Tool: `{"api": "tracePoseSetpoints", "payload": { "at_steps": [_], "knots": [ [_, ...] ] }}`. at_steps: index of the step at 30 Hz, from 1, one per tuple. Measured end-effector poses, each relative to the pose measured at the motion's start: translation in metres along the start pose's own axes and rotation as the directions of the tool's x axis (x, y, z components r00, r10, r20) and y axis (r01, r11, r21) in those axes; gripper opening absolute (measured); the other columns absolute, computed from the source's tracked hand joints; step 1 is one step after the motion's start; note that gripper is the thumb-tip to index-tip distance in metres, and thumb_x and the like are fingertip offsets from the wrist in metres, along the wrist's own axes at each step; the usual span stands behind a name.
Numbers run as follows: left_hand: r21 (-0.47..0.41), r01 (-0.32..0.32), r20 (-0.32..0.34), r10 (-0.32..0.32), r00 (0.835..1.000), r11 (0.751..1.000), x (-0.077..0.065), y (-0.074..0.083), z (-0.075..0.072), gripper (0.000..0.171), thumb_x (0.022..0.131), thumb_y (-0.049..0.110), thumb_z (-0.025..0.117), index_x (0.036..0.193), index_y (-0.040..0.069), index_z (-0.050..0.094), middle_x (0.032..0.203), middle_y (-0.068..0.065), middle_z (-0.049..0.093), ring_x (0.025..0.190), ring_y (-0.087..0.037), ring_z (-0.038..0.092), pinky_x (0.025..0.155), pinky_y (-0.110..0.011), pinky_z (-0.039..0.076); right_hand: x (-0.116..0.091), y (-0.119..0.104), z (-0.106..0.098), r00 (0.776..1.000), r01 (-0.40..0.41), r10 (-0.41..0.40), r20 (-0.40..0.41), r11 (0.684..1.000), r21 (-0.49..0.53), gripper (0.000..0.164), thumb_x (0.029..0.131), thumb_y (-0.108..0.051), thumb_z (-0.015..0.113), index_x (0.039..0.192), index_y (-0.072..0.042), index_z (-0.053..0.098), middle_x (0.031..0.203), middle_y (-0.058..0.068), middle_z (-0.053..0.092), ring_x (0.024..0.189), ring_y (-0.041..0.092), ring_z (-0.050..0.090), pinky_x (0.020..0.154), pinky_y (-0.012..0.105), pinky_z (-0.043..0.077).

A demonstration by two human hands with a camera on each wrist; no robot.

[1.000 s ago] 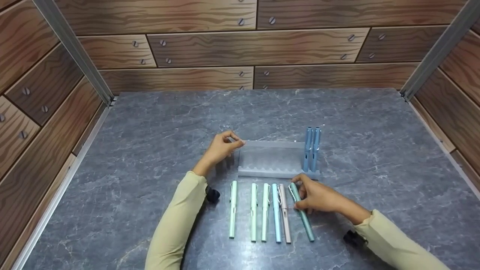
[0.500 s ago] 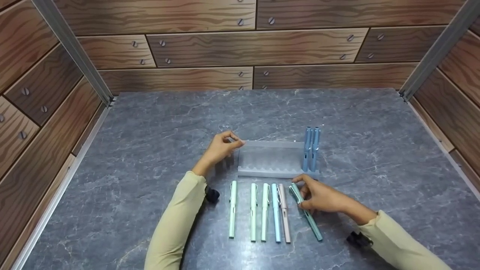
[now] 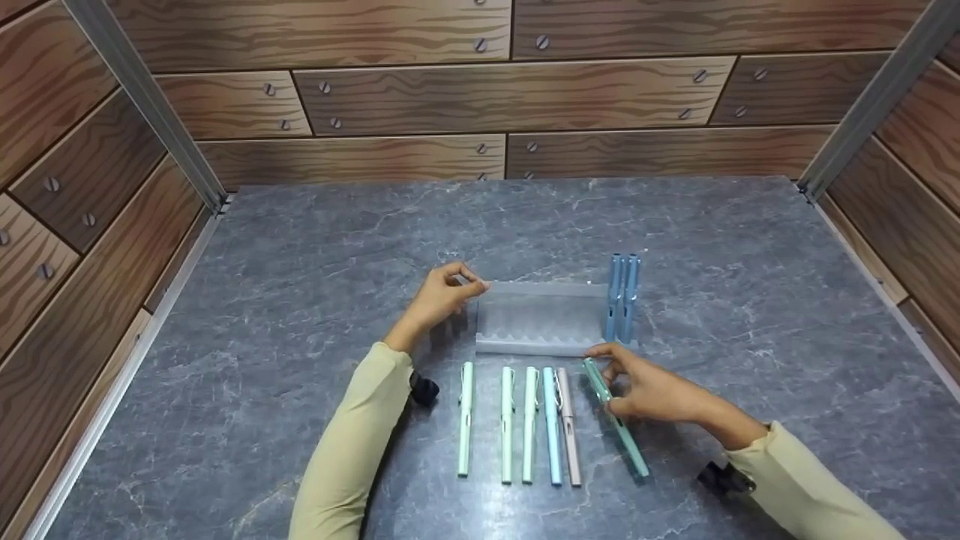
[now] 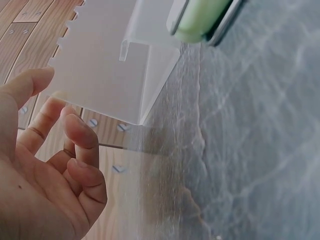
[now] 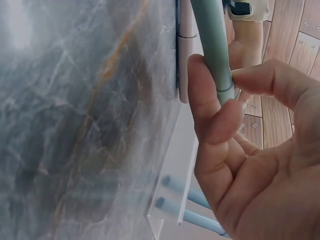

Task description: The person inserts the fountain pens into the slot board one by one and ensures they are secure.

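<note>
Head view: dark green pen [image 3: 624, 433] slants diagonally, cap [image 3: 598, 380] pointing forward-left.

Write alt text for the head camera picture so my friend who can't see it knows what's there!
The right hand holds a dark green pen; the left hand pinches a corner of a clear rack with two blue pens at its right end. Five more pens lie in a row in front, on the gray marbled table.
</note>
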State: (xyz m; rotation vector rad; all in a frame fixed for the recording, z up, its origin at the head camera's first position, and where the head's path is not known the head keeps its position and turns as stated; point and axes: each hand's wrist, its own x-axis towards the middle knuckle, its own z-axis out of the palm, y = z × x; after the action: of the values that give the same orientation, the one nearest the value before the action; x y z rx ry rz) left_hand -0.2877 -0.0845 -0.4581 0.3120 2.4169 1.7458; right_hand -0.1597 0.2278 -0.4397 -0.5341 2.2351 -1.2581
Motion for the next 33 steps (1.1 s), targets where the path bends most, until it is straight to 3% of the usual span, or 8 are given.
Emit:
{"api": "tracePoseSetpoints", "payload": {
  "at_steps": [6, 13, 21, 28, 33],
  "knots": [
    [0.018, -0.003, -0.006, 0.003, 1.0, 1.0, 0.0, 0.0, 0.0, 0.014, 0.086, 0.024, 0.071, 0.087, 0.012, 0.066, 0.062, -0.001, 0.053, 0.049, -0.008, 0.044, 0.052, -0.027, 0.043, -0.002, -0.002, -0.004, 0.999, 0.019, -0.02, 0.025, 0.998, 0.057, 0.073, 0.08, 0.009, 0.058, 0.142, 0.003, 0.02, 0.101, 0.013, 0.04, 0.051, 0.002, 0.036, 0.052, 0.018, 0.037],
    [0.02, 0.005, 0.006, -0.005, 1.0, 1.0, -0.001, 0.001, -0.002, 0.014, 0.087, 0.026, 0.071, 0.089, 0.013, 0.066, 0.064, 0.0, 0.054, 0.052, -0.01, 0.046, 0.054, -0.029, 0.044, -0.002, -0.006, -0.008, 0.999, 0.034, -0.035, 0.005, 0.996, 0.086, 0.072, 0.082, 0.008, 0.054, 0.144, -0.002, 0.019, 0.104, 0.013, 0.038, 0.051, 0.003, 0.034, 0.051, 0.018, 0.035],
    [0.017, 0.018, 0.034, -0.018, 0.999, 1.0, -0.002, 0.002, -0.002, 0.013, 0.089, 0.026, 0.069, 0.09, 0.014, 0.064, 0.076, -0.014, 0.062, 0.055, -0.011, 0.047, 0.056, -0.031, 0.045, -0.006, -0.01, -0.014, 0.996, 0.081, -0.078, -0.032, 0.99, 0.114, 0.07, 0.086, 0.004, 0.058, 0.144, -0.003, 0.019, 0.11, 0.016, 0.04, 0.056, 0.004, 0.051, 0.052, 0.017, 0.041],
    [0.016, 0.009, 0.027, -0.009, 1.0, 1.0, -0.001, 0.0, -0.002, 0.014, 0.088, 0.025, 0.07, 0.089, 0.013, 0.065, 0.073, -0.012, 0.061, 0.054, -0.01, 0.046, 0.056, -0.03, 0.044, -0.009, -0.013, -0.021, 0.988, 0.151, -0.144, -0.063, 0.979, 0.134, 0.067, 0.092, 0.0, 0.056, 0.145, -0.002, 0.015, 0.111, 0.016, 0.037, 0.066, 0.007, 0.059, 0.062, 0.025, 0.05],
    [0.016, 0.005, 0.02, -0.006, 1.0, 1.0, -0.001, 0.001, -0.002, 0.013, 0.088, 0.025, 0.07, 0.089, 0.013, 0.065, 0.067, -0.008, 0.057, 0.051, -0.01, 0.044, 0.054, -0.031, 0.043, -0.007, -0.013, -0.024, 0.976, 0.205, -0.191, -0.102, 0.966, 0.155, 0.068, 0.09, 0.004, 0.057, 0.145, -0.005, 0.018, 0.111, 0.013, 0.036, 0.071, 0.005, 0.058, 0.063, 0.022, 0.05]
  ]
}}
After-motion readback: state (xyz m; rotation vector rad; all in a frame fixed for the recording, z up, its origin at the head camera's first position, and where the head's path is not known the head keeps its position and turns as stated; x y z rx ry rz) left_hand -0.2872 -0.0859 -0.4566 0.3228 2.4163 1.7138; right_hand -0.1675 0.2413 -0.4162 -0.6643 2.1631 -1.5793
